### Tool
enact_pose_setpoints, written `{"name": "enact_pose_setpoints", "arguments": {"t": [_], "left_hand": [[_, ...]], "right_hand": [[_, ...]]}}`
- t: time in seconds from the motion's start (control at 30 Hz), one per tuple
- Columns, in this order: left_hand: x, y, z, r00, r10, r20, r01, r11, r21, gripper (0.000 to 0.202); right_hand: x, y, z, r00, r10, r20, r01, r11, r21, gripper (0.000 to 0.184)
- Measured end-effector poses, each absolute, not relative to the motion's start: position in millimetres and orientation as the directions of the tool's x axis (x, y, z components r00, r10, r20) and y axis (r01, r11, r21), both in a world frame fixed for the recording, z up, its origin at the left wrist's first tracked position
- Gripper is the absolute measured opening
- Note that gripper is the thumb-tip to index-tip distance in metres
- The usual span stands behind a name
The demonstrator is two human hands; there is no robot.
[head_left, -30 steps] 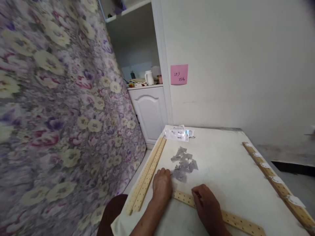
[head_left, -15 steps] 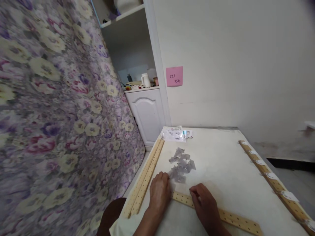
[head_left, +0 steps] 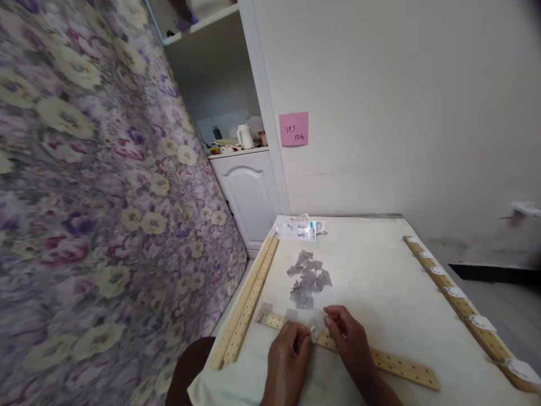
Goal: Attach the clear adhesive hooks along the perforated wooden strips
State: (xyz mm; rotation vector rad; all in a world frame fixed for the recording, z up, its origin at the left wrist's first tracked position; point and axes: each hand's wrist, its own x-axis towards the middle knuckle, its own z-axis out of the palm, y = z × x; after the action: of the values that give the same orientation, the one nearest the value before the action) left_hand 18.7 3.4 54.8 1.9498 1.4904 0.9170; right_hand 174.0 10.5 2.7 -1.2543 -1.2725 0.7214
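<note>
A wooden strip with rows of holes lies across the near part of the table. Over it, between my hands, is a small see-through plastic card with a tiny shiny piece at its lower edge. My left hand pinches at that lower edge, just above the strip. The bent fingers of my right hand close at the card's right side. Another clear card sits at the strip's left end, and a further one is partly behind my left fingers. Beyond lies a pile of grey translucent cards bearing small metal bits.
Two more holed strips lie along the table's left edge. A wooden strip with round white pieces runs along the right edge. Clear packaging lies at the back left. A flowered curtain hangs at the left.
My left hand has moved right and nearer, along the strip toward my right hand. A clear card now shows between the hands, and the strip's left end has come into view.
</note>
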Motion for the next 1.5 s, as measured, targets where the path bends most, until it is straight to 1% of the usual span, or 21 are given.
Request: {"name": "enact_pose_setpoints", "arguments": {"t": [0.13, 0.23, 0.37, 0.63, 0.8, 1.0, 1.3, 1.4, 1.5], "left_hand": [[18, -12, 26, 0.115, 0.974, 0.196, 0.577, -0.226, 0.785, 0.014], [17, -18, 11, 0.107, 0.975, 0.195, 0.536, -0.222, 0.815, 0.014], [19, -18, 7, 0.085, 0.979, 0.186, 0.515, -0.203, 0.833, 0.017], [26, -11, 0, 0.068, 0.980, 0.184, 0.553, -0.191, 0.811, 0.019], [27, -10, -2, 0.078, 0.983, 0.167, 0.564, -0.182, 0.805, 0.016], [29, -10, 0, 0.067, 0.987, 0.146, 0.591, -0.157, 0.791, 0.016], [28, -8, -3, 0.102, 0.977, 0.186, 0.663, -0.206, 0.719, 0.012], [27, -6, -4, 0.101, 0.977, 0.190, 0.655, -0.209, 0.726, 0.011], [27, -6, -3, 0.104, 0.973, 0.205, 0.614, -0.224, 0.757, 0.013]], "right_hand": [[172, 10, 1, 0.165, 0.929, 0.332, 0.357, 0.258, -0.898, 0.021], [171, 11, -3, 0.129, 0.934, 0.333, 0.419, 0.252, -0.872, 0.018], [170, 11, -6, 0.112, 0.949, 0.296, 0.438, 0.220, -0.872, 0.016], [169, 12, -12, 0.166, 0.950, 0.266, 0.550, 0.135, -0.824, 0.017], [168, 13, -11, 0.168, 0.944, 0.285, 0.617, 0.125, -0.777, 0.019], [167, 16, -9, 0.175, 0.948, 0.264, 0.646, 0.092, -0.758, 0.019], [167, 19, -9, 0.162, 0.965, 0.205, 0.708, 0.031, -0.706, 0.018], [166, 19, -7, 0.162, 0.967, 0.195, 0.704, 0.025, -0.710, 0.018], [166, 19, -7, 0.171, 0.967, 0.189, 0.697, 0.017, -0.717, 0.017]]}}
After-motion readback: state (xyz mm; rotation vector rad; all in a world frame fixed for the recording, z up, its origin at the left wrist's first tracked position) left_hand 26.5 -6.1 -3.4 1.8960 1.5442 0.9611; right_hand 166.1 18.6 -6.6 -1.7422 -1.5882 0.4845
